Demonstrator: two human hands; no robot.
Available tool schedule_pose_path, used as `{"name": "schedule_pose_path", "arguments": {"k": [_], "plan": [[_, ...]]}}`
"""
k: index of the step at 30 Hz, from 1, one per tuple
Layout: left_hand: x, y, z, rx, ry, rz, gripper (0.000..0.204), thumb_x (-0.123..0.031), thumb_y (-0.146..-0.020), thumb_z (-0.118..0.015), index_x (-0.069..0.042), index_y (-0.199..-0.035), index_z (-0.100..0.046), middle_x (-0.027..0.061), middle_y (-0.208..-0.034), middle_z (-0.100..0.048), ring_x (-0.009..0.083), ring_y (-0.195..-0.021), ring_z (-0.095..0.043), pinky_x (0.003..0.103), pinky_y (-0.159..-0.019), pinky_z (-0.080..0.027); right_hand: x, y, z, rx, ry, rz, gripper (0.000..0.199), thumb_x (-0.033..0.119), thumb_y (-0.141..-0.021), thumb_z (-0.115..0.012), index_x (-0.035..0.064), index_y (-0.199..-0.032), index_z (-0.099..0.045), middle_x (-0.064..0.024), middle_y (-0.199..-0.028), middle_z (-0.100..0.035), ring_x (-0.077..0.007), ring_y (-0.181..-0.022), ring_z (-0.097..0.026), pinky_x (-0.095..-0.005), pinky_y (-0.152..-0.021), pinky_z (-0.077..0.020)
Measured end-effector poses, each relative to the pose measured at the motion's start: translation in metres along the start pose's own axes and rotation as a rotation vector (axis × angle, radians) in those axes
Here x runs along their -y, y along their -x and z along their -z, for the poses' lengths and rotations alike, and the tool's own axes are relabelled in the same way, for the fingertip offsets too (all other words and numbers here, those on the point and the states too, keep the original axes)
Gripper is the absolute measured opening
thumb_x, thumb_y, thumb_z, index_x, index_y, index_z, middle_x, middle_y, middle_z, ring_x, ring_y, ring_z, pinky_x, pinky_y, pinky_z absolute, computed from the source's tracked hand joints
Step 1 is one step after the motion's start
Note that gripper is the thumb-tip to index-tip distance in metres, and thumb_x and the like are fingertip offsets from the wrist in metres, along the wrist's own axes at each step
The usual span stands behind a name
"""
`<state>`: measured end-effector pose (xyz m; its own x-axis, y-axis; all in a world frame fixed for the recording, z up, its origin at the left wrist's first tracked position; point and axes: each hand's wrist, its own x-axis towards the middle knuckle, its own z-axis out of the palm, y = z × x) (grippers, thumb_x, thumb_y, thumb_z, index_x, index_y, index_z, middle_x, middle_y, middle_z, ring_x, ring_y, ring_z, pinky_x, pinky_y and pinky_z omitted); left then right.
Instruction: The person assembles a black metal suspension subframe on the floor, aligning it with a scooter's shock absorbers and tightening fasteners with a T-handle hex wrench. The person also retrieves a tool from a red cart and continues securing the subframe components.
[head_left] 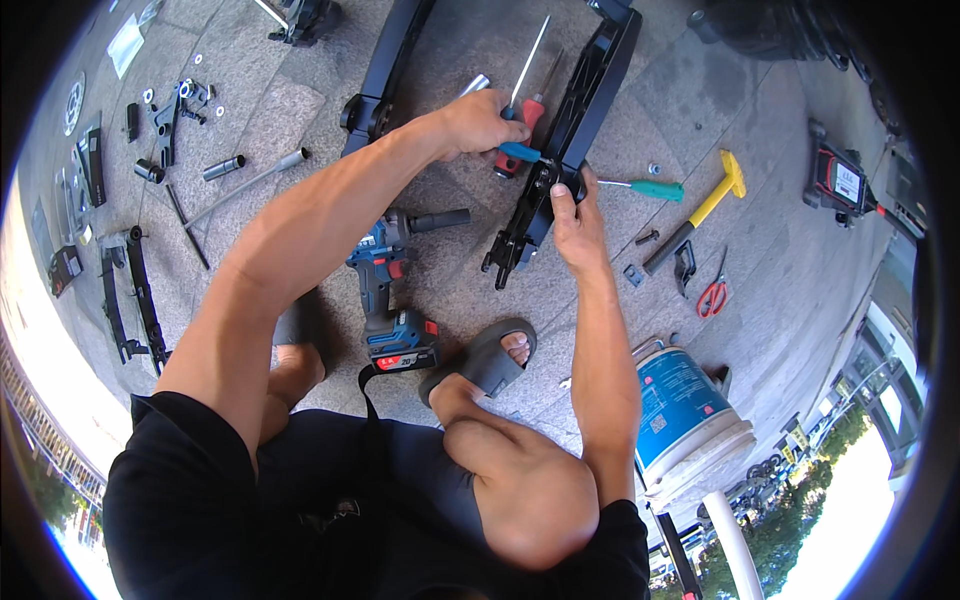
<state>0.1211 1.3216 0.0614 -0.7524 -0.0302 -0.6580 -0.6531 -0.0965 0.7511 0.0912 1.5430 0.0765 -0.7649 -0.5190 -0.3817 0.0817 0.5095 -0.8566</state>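
Observation:
My left hand (478, 124) is closed round a teal-handled screwdriver (520, 152). The teal end lies against a long black slotted frame part (572, 120). A long silver shaft also rises from that hand; I cannot tell if it belongs to the same tool. My right hand (580, 228) grips the side of the frame part, thumb on top. Beneath my left hand lies a red-handled screwdriver (531, 120). Right of the frame part, a green-handled screwdriver (655, 188) rests on the paving. A blue cordless impact wrench (380, 270) stands below my left forearm.
A second black arm-shaped part (385, 75) lies left of the frame part. To the right are a yellow hammer (715, 195), red-handled scissors (712, 298) and a blue-labelled bucket (685, 405). Sockets (223, 167), a bar (245, 185) and loose black parts (165, 125) spread leftward.

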Motion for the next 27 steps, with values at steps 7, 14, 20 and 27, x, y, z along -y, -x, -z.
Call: {"name": "schedule_pose_path", "arguments": {"k": [7, 14, 20, 27], "plan": [[0.024, 0.011, -0.001, -0.089, -0.288, -0.527, 0.027, -0.020, -0.087, -0.070, -0.007, -0.108, -0.060, 0.0095, -0.081, -0.065, 0.0204, -0.075, -0.063, 0.035, -0.071, -0.049, -0.012, -0.008, -0.001, 0.074, -0.005, 0.130, 0.079, 0.043, -0.089, -0.066, -0.0053, -0.140, -0.030, -0.0189, -0.127, -0.051, -0.0268, -0.116, -0.051, -0.0367, -0.100, -0.0397], [-0.014, 0.004, 0.017, 0.297, -0.432, -0.071, 0.028, -0.013, -0.087, -0.068, -0.005, -0.114, -0.065, 0.0070, -0.082, -0.069, 0.0123, -0.068, -0.065, 0.027, -0.064, -0.052, -0.016, -0.010, 0.002, 0.079, 0.091, 0.150, 0.086, 0.049, -0.087, -0.066, -0.0055, -0.141, -0.028, -0.0201, -0.126, -0.052, -0.0271, -0.117, -0.052, -0.0367, -0.099, -0.0422], [-0.019, -0.001, 0.021, 0.305, -0.898, -0.373, 0.029, -0.013, -0.084, -0.066, -0.006, -0.112, -0.067, 0.0109, -0.081, -0.068, 0.0207, -0.068, -0.066, 0.031, -0.061, -0.053, -0.011, -0.006, 0.000, 0.065, 0.050, 0.082, 0.090, 0.052, -0.086, -0.066, -0.0060, -0.141, -0.027, -0.0190, -0.121, -0.056, -0.0255, -0.111, -0.056, -0.0344, -0.094, -0.0457], [0.030, 0.022, 0.005, -0.201, -1.250, -1.063, 0.043, -0.011, -0.078, -0.061, -0.008, -0.121, -0.056, 0.0091, -0.093, -0.058, 0.0289, -0.077, -0.065, 0.042, -0.071, -0.053, -0.012, -0.006, -0.002, 0.028, 0.078, 0.138, 0.085, 0.047, -0.086, -0.067, -0.0056, -0.140, -0.029, -0.0187, -0.121, -0.057, -0.0257, -0.111, -0.057, -0.0344, -0.094, -0.0453]]}}
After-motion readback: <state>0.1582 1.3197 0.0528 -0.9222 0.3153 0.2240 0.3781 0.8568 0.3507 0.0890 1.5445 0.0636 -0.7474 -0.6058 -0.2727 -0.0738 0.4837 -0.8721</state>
